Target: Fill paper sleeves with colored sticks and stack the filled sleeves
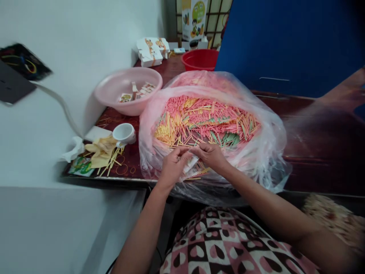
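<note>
Both my hands meet over the front of a large clear plastic bag (270,152). Inside it lie heaps of thin pink, yellow, orange and green sticks (205,114). Between my fingers is a small white packet or box (191,163), partly covered by the hands. My left hand (177,161) is closed on its left side. The thumb and fingers of my right hand (211,155) pinch its upper right edge. Some loose sticks lie just below the hands, on the bag's front.
Left of the bag stand a pink basin (99,93) holding several small boxes, and a white cup (124,134). Nearby are yellow sticks (110,161), crumpled paper (101,150) and rubber bands. Behind are a red basin (199,59), white cartons (151,51) and a blue panel (285,45). Another person's blurred arm (339,91) reaches in at right.
</note>
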`<state>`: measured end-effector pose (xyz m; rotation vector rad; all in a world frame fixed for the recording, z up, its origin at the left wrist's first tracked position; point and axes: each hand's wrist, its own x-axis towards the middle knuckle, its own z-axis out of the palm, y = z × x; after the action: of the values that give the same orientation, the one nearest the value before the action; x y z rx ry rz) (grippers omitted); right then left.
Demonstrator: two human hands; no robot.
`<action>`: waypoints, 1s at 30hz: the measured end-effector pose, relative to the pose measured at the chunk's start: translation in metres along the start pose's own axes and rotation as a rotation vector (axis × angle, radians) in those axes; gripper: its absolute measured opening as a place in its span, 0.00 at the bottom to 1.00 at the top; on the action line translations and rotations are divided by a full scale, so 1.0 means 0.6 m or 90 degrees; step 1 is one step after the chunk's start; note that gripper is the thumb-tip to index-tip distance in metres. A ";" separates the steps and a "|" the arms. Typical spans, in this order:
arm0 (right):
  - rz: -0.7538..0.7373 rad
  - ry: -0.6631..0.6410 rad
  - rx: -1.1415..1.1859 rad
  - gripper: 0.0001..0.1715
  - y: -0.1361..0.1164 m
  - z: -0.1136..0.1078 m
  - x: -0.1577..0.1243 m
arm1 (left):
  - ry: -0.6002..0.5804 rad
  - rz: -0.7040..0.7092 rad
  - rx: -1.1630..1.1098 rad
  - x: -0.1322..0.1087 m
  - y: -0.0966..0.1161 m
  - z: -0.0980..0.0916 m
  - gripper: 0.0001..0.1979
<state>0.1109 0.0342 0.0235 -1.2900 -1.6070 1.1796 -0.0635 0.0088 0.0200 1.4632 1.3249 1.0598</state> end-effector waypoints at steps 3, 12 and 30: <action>-0.018 -0.041 -0.020 0.40 0.006 0.003 0.013 | 0.018 0.086 0.108 0.003 -0.002 -0.005 0.06; -0.104 0.040 -0.047 0.22 0.029 -0.002 0.066 | 0.150 0.159 0.239 0.008 -0.063 0.006 0.09; -0.571 -0.116 -0.805 0.18 0.004 -0.017 0.312 | 0.102 0.187 0.270 0.007 -0.058 0.003 0.10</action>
<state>0.0815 0.2195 0.0255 -0.8198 -2.7654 -0.4121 -0.0704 0.0146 -0.0137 1.9692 1.5479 1.1471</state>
